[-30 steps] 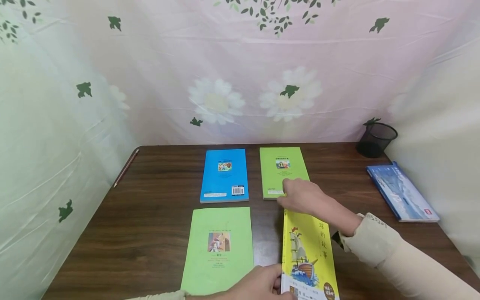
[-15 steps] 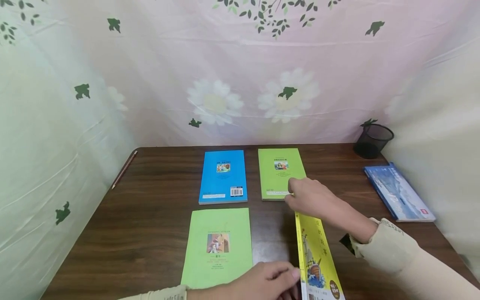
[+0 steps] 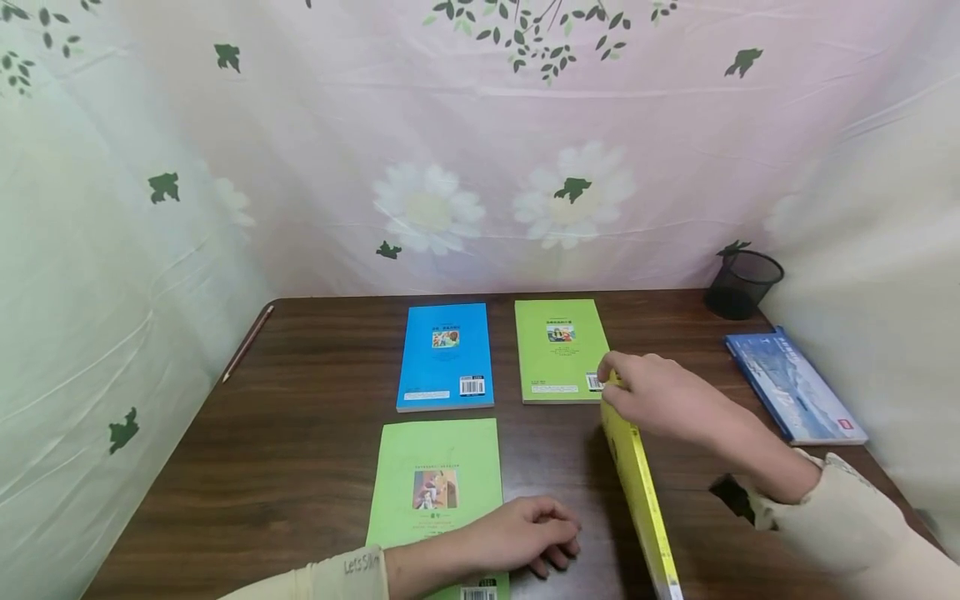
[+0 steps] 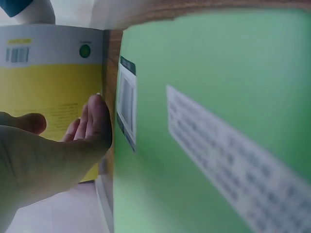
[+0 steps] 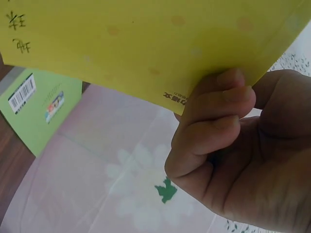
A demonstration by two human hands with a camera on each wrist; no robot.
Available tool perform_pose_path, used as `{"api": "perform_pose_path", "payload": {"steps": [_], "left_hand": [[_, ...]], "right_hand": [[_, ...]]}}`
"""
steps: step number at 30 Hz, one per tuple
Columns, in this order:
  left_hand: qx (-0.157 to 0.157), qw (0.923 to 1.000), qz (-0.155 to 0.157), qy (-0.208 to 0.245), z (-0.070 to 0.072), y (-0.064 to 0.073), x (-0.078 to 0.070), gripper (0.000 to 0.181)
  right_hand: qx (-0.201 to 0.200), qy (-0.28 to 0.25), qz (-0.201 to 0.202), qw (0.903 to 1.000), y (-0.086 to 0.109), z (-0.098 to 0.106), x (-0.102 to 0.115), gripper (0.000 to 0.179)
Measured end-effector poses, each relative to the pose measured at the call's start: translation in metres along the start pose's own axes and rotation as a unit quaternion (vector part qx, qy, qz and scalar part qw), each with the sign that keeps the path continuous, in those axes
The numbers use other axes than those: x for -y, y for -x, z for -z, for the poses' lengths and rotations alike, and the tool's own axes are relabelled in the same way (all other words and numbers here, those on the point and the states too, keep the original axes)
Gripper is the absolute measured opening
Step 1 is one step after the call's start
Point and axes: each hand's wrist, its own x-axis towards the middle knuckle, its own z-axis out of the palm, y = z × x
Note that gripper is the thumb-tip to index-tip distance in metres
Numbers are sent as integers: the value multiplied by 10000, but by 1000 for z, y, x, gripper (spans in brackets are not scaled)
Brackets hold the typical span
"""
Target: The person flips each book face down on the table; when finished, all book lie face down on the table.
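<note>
A yellow book (image 3: 637,483) stands on its long edge at the right front of the table, seen as a narrow strip in the head view. My right hand (image 3: 667,396) pinches its far upper corner. The right wrist view shows curled fingers (image 5: 209,131) against the front cover. My left hand (image 3: 517,533) lies low over the right edge of a light green book (image 3: 435,450), fingers relaxed and holding nothing. In the left wrist view the yellow book's back cover (image 4: 39,82), with a barcode, rises beyond the left fingers.
A blue book (image 3: 445,358) and another green book (image 3: 558,342) lie flat farther back. At the right are a blue-white book (image 3: 798,387) and a black mesh pen holder (image 3: 742,287). A pencil (image 3: 247,343) lies along the left edge. Patterned cloth (image 3: 480,150) surrounds the table.
The yellow book has tipped up from lying nearly flat, front cover showing, to standing on its edge. My right hand moved right with it. My left hand let go of it and drew back.
</note>
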Motion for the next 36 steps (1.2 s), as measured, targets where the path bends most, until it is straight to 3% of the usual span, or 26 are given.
{"api": "perform_pose_path", "payload": {"steps": [12, 22, 29, 36], "left_hand": [[86, 9992, 377, 61, 5, -10, 4, 25], [198, 9984, 536, -9, 5, -16, 0, 47], [372, 9985, 411, 42, 4, -18, -4, 53], [256, 9985, 432, 219, 2, -18, -3, 49]], "right_hand": [[172, -699, -98, 9974, 9, 15, -10, 32], [-69, -1415, 254, 9896, 11, 22, -16, 29], [-193, -2096, 380, 9769, 11, 26, -18, 29], [-215, -2614, 359, 9643, 10, 28, -19, 28]]}}
